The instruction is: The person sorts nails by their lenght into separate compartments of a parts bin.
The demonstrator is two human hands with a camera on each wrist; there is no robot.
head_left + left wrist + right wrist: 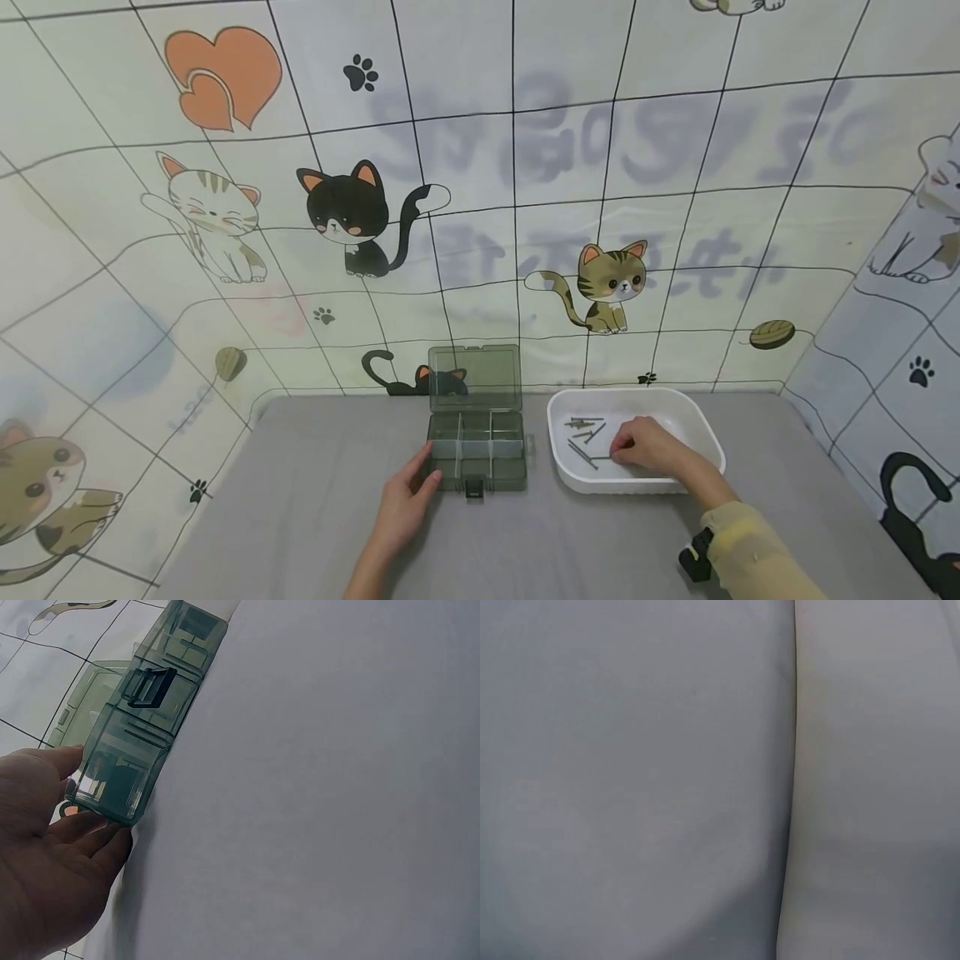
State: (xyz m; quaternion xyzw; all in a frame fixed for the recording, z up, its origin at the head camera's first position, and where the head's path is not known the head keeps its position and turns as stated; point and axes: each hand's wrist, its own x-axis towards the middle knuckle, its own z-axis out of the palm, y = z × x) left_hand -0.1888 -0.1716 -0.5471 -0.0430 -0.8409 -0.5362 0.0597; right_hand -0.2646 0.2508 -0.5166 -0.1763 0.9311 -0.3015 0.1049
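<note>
A translucent green compartment box (477, 482) stands on the table with its lid (475, 379) raised and its black latch (152, 688) at the front. My left hand (405, 504) holds the box at its left end, thumb and fingers at the side wall. To the right is a white tray (561, 475) with several thin metal screws (582, 454) lying at its left side. Inside the tray, my right hand (648, 446) has its fingertips together on the end of one screw (600, 457). The right wrist view shows only pale cloth, not the hand.
A grey cloth (300, 483) covers the table. Behind the box and tray rises a wall sheet (480, 250) printed with cats and grid lines, which also runs along both sides. A black device (697, 554) is strapped at the right sleeve (750, 542).
</note>
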